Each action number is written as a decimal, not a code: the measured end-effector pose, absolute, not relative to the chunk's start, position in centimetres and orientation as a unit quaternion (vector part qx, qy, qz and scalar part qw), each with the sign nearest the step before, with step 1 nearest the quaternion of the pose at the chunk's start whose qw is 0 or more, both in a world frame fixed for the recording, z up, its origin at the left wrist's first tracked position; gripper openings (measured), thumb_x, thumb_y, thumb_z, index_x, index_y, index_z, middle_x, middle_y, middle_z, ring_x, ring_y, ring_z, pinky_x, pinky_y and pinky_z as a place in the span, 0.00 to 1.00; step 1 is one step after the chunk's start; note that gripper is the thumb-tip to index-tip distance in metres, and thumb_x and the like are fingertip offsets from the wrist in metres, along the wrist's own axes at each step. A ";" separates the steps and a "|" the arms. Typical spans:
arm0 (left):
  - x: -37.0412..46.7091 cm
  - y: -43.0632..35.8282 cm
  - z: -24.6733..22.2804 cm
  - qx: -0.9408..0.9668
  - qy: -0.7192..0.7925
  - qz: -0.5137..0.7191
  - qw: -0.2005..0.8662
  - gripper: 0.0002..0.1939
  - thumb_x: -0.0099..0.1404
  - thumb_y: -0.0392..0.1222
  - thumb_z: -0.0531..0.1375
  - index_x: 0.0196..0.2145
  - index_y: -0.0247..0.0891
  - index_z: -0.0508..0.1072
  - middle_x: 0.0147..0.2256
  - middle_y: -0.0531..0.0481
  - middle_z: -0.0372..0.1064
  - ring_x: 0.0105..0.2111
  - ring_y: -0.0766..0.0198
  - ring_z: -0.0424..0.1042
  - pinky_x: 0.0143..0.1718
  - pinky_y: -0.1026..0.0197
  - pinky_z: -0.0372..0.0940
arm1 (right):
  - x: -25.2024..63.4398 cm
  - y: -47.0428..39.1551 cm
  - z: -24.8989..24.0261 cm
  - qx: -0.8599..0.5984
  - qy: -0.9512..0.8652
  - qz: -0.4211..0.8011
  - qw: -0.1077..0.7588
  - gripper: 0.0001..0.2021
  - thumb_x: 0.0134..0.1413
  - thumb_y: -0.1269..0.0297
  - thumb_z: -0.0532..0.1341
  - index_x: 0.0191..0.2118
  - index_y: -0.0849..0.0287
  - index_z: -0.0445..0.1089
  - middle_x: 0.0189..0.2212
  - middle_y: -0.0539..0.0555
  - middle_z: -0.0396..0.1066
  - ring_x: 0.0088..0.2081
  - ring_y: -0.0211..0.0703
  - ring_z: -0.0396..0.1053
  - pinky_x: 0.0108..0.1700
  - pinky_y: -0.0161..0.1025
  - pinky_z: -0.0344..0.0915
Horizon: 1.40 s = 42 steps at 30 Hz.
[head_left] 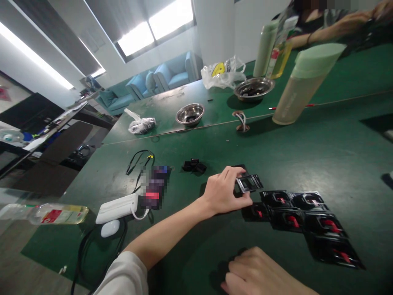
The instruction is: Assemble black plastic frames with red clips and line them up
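Observation:
My left hand [225,190] reaches over the green table and grips a small black square plastic frame [249,184] between thumb and fingers. Under and behind its fingertips lies another dark piece, mostly hidden. Just right of that hand, several glossy black square parts with red pieces in them [291,221] lie in rows, close together. My right hand [258,272] rests at the bottom edge of the view, its fingers curled under. Whatever is inside that curl, if anything, is hidden. A small pile of black parts [194,165] lies left of my left hand.
Behind stand a metal bowl [190,114], a second bowl with dark parts [254,89] and a green bottle [307,86]. At left lie a phone [156,188], a white power bank [118,208] and a drink bottle [58,214]. Across the table is a person's arm [331,35].

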<state>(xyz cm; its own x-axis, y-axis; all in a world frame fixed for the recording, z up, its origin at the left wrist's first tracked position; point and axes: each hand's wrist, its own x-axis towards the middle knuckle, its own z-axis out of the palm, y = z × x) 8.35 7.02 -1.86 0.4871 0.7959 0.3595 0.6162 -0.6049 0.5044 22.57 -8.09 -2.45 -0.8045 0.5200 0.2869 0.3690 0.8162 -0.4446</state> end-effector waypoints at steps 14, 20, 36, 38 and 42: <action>8.1 6.9 -2.1 0.846 0.431 0.287 0.129 0.33 0.59 0.50 0.67 0.59 0.38 0.66 0.49 0.48 0.74 0.39 0.62 0.77 0.43 0.59 0.76 | 22.2 -8.1 -4.1 -0.236 -0.920 0.150 0.275 0.12 0.69 0.74 0.54 0.33 0.54 0.60 0.26 0.46 0.70 0.24 0.40 0.62 0.33 0.45 0.42; 7.8 6.9 -2.2 0.833 0.449 0.301 0.119 0.34 0.58 0.50 0.68 0.59 0.37 0.67 0.49 0.48 0.74 0.36 0.66 0.75 0.39 0.63 0.74 | 22.1 -7.9 -4.1 -0.233 -0.920 0.154 0.274 0.12 0.69 0.75 0.53 0.33 0.54 0.59 0.26 0.46 0.69 0.24 0.39 0.62 0.33 0.45 0.41; 4.9 3.6 -1.1 0.817 0.457 0.326 0.131 0.34 0.55 0.48 0.68 0.57 0.35 0.67 0.47 0.49 0.75 0.25 0.73 0.65 0.30 0.65 0.70 | 21.9 -7.4 -3.4 -0.208 -0.922 0.133 0.297 0.15 0.72 0.75 0.52 0.32 0.55 0.62 0.24 0.47 0.68 0.24 0.39 0.61 0.32 0.45 0.45; 4.4 3.1 -1.1 0.815 0.452 0.334 0.141 0.34 0.55 0.48 0.67 0.57 0.36 0.67 0.46 0.49 0.75 0.24 0.74 0.64 0.30 0.65 0.70 | 21.9 -7.3 -3.1 -0.212 -0.920 0.128 0.304 0.15 0.73 0.75 0.51 0.32 0.55 0.62 0.24 0.46 0.67 0.24 0.38 0.61 0.32 0.44 0.46; 3.5 2.0 -1.2 0.822 0.452 0.302 0.169 0.34 0.55 0.49 0.66 0.58 0.37 0.66 0.47 0.49 0.76 0.24 0.74 0.64 0.30 0.65 0.70 | 21.9 -7.0 -2.7 -0.239 -0.902 0.143 0.331 0.16 0.72 0.74 0.53 0.29 0.56 0.60 0.22 0.46 0.64 0.23 0.35 0.61 0.31 0.40 0.48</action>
<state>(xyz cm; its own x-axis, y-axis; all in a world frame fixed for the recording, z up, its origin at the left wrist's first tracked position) 3.45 2.02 -1.23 0.4093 0.8454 0.3431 0.6411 -0.5340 0.5511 21.90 -7.03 -2.67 -0.6667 0.5255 0.5285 0.3364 0.8449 -0.4159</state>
